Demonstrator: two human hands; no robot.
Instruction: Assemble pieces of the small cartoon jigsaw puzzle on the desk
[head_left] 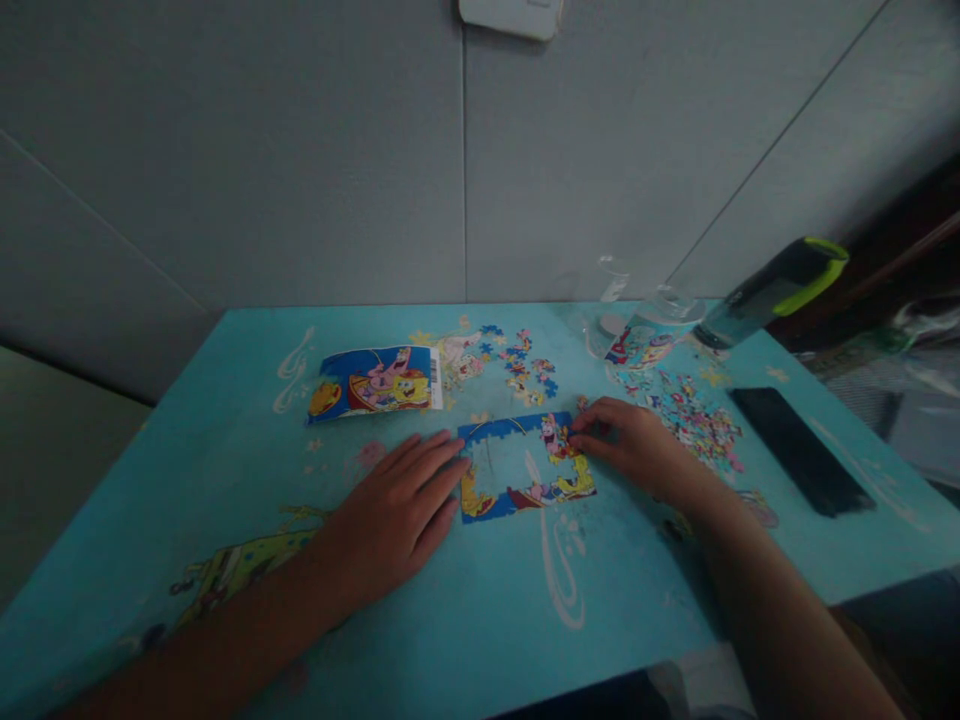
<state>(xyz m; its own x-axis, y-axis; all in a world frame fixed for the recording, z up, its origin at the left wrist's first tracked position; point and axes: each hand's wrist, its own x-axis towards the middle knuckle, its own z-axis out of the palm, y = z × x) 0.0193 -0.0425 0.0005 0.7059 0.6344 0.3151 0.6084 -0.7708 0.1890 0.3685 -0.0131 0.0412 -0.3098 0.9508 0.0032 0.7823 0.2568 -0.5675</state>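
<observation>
The left hand (pixel 397 515) lies with fingers slightly apart, touching the left edge of a hollow jigsaw border (pixel 536 495) on the tabletop (pixel 465 630). The right hand (pixel 630 440) bends its fingers at the upper-right edge; whether they clamp a piece, I cannot tell. Beyond lie a cartoon packet (pixel 379 382), then a dark bottle (pixel 772 290).

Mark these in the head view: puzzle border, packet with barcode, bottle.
Puzzle border (pixel 534 497): head view, on its near strip.
Packet (pixel 379 382): head view, on the middle of its printed face.
Bottle (pixel 759 300): head view, on its dark see-through body.
</observation>
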